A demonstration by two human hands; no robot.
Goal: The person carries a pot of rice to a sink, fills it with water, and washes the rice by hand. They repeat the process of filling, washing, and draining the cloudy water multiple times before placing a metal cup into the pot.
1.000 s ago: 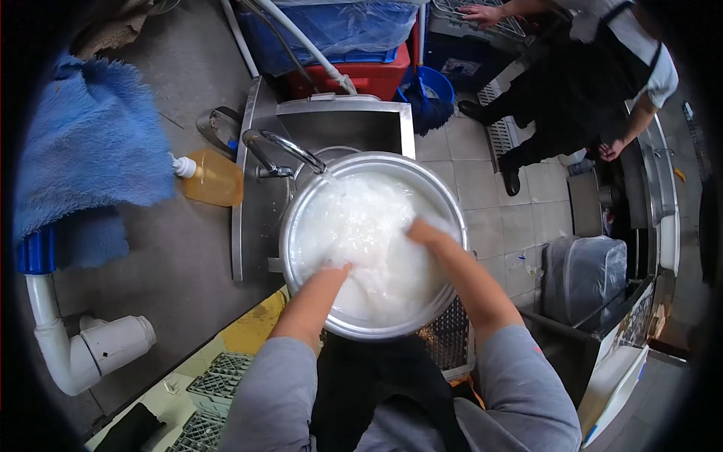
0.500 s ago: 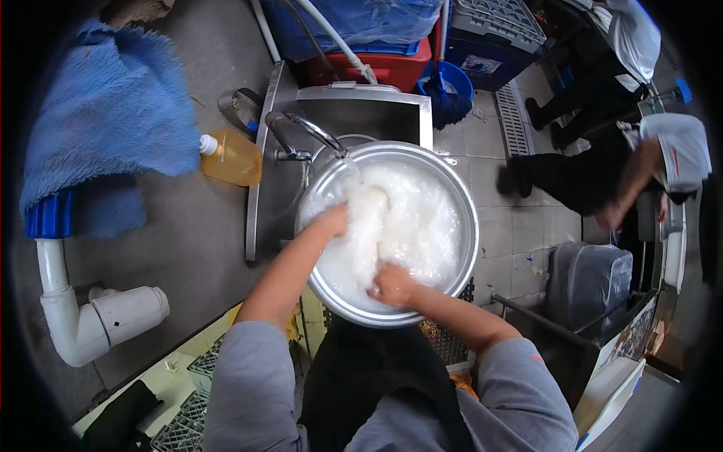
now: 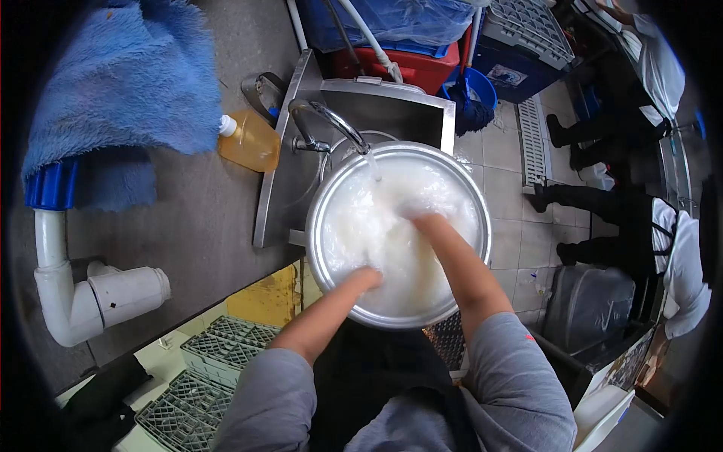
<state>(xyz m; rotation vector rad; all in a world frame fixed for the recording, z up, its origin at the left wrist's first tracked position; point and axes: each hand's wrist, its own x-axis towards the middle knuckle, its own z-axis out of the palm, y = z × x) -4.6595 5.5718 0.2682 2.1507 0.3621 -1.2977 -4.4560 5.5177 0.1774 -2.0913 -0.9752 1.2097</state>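
Large metal pot (image 3: 482,226) seated in the steel sink (image 3: 376,105), filled near the rim with cloudy white water and what looks like rice (image 3: 376,233). Tap (image 3: 331,124) arching over the far-left rim of the pot, stream running into the water just inside that rim. Left hand (image 3: 367,277) plunged at the near side of the pot, right hand (image 3: 422,220) plunged near the centre; fingers of both below the milky surface, so spread or closed cannot be told, nor whether anything is gripped. Sleeves pushed up clear of the water on both forearms. Judgement on doing this step well: keep both hands low and sweep in slow circles well inside the rim, since the level stands high and a hard stroke toward the near edge would likely slop water and grain onto the apron. Advisable to ease the flow from the tap before the level tops the rim. Pot appears to overhang the near edge of the sink; steady downward pressure rather than sideways push is the safer course. Bottle of amber liquid (image 3: 248,142) lying left of the sink, blue towel (image 3: 120,83) farther left, dish racks (image 3: 218,361) below left of the pot. Other people standing well right of the pot, apart from this work.
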